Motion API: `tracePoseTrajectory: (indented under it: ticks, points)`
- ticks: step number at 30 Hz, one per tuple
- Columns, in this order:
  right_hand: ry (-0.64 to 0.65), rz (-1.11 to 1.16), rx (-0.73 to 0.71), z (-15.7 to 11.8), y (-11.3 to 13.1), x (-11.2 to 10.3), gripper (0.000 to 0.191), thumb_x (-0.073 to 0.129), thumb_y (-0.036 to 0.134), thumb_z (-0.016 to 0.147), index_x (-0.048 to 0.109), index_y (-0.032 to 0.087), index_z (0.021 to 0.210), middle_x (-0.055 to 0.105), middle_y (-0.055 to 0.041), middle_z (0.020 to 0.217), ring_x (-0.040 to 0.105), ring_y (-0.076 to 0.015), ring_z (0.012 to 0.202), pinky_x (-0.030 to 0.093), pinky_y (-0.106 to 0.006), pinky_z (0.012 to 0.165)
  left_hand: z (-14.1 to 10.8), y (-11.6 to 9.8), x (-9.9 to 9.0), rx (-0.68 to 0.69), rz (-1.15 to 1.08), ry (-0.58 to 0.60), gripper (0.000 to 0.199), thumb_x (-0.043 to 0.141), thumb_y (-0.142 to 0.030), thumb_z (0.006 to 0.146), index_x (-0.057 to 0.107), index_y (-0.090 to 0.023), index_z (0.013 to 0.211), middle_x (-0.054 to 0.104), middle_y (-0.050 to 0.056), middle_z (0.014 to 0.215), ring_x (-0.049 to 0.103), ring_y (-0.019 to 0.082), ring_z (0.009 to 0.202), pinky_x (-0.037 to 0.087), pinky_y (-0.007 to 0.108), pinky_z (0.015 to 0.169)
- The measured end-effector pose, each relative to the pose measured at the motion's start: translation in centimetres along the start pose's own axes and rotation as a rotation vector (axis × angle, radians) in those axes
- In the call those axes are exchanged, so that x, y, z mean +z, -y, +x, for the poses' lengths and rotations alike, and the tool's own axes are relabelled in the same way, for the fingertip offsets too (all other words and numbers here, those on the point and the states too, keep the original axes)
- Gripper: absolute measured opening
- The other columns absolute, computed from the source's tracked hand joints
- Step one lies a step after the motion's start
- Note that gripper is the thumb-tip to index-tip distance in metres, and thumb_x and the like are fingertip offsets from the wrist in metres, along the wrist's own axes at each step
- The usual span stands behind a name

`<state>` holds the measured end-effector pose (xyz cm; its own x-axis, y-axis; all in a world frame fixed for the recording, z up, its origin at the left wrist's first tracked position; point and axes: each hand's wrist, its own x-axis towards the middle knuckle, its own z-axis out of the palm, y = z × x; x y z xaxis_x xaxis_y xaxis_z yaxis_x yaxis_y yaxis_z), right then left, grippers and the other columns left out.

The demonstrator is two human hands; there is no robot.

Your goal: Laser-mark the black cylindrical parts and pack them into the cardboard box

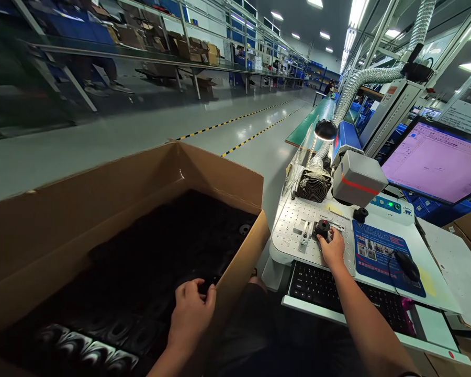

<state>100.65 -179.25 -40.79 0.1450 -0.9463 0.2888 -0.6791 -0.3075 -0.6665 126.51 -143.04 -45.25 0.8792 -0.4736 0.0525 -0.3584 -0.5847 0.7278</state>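
My right hand [333, 248] pinches a black round part [322, 228] at the metal fixture [305, 233] on the perforated white work plate [282, 230]. A small red spot shows on top of that part. My left hand [191, 309] is inside the cardboard box [215, 170], close to its right wall, with fingers and thumb curled around a black part [206, 285]. The dark contents blend with this part, so its shape is unclear. Black parts fill the box in rows, and several at the front left [90, 348] show shiny, curved surfaces.
Over the plate hangs a grey marking head [359, 178] with a red stripe. Behind the fixture stand a black fan [314, 186] and a lit lamp [325, 130]. A keyboard [317, 283], mouse [407, 266], blue mat [377, 251] and monitor [439, 157] are at the right.
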Motion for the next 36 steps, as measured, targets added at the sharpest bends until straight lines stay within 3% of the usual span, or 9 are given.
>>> tracePoseTrajectory:
  ticks: [6,13,19,22,26,30,33,36]
  points:
    - [-0.003,0.026,-0.014,0.0,0.0,0.4,0.058,0.071,0.046,0.078,0.066,0.017,0.129,0.075,-0.0156,0.119,0.065,-0.0364,0.114,0.046,-0.050,0.104,0.0,0.1,0.1,0.028,-0.012,-0.023,0.047,0.047,-0.060,0.088,0.050,-0.019,0.110,0.056,0.019,0.124,0.068,0.027,0.080,0.061,0.046,0.068]
    - [0.013,0.016,-0.023,0.0,0.3,0.3,0.054,0.072,0.044,0.079,0.068,0.019,0.126,0.075,-0.0154,0.120,0.064,-0.0382,0.118,0.044,-0.055,0.107,0.1,-0.6,-0.1,0.012,0.011,-0.021,0.049,0.047,-0.060,0.085,0.051,-0.018,0.109,0.056,0.021,0.124,0.067,0.027,0.078,0.062,0.050,0.075]
    - [-0.019,0.023,-0.068,-0.9,0.4,-2.3,0.061,0.069,0.055,0.083,0.065,0.015,0.130,0.072,-0.0204,0.126,0.065,-0.0392,0.120,0.048,-0.059,0.107,0.0,-0.4,-0.1,0.010,0.011,-0.031,0.051,0.047,-0.062,0.085,0.051,-0.018,0.110,0.055,0.021,0.126,0.066,0.027,0.078,0.061,0.049,0.075]
    - [-0.003,0.060,-0.146,-4.2,-0.4,-4.8,0.052,0.063,0.050,0.090,0.066,0.017,0.129,0.073,-0.0185,0.124,0.070,-0.0349,0.110,0.054,-0.056,0.102,0.0,-0.2,0.0,0.028,0.007,-0.042,0.047,0.049,-0.060,0.085,0.050,-0.019,0.109,0.056,0.021,0.123,0.067,0.030,0.086,0.060,0.049,0.076]
    - [0.079,0.109,-0.228,-11.5,-2.7,-8.3,0.039,0.059,0.042,0.098,0.065,0.020,0.130,0.076,-0.0142,0.122,0.074,-0.0293,0.105,0.059,-0.052,0.099,-0.1,-0.4,0.1,0.027,0.018,-0.029,0.042,0.052,-0.057,0.086,0.050,-0.020,0.107,0.056,0.019,0.120,0.067,0.034,0.096,0.059,0.050,0.076]
    - [0.145,0.059,-0.253,-18.1,-4.5,-10.5,0.034,0.056,0.030,0.099,0.067,0.023,0.130,0.078,-0.0120,0.119,0.075,-0.0283,0.106,0.061,-0.052,0.098,-0.4,-1.0,0.1,0.046,0.046,-0.016,0.036,0.053,-0.056,0.084,0.046,-0.024,0.100,0.060,0.014,0.105,0.063,0.040,0.116,0.058,0.055,0.084]
    - [0.170,0.013,-0.228,-20.7,-4.9,-11.0,0.039,0.051,0.019,0.097,0.066,0.023,0.132,0.078,-0.0113,0.120,0.073,-0.0281,0.112,0.062,-0.053,0.099,-0.5,-1.2,0.3,0.069,0.088,-0.007,0.032,0.054,-0.055,0.084,0.038,-0.028,0.090,0.063,0.015,0.104,0.055,0.043,0.131,0.056,0.057,0.090]
    - [0.152,0.003,-0.223,-21.5,-5.0,-10.5,0.049,0.047,0.010,0.091,0.064,0.023,0.136,0.077,-0.0105,0.124,0.072,-0.0272,0.115,0.061,-0.053,0.101,-0.5,-1.2,0.4,0.064,0.113,-0.003,0.033,0.054,-0.056,0.083,0.037,-0.029,0.090,0.063,0.015,0.103,0.053,0.042,0.134,0.056,0.058,0.093]
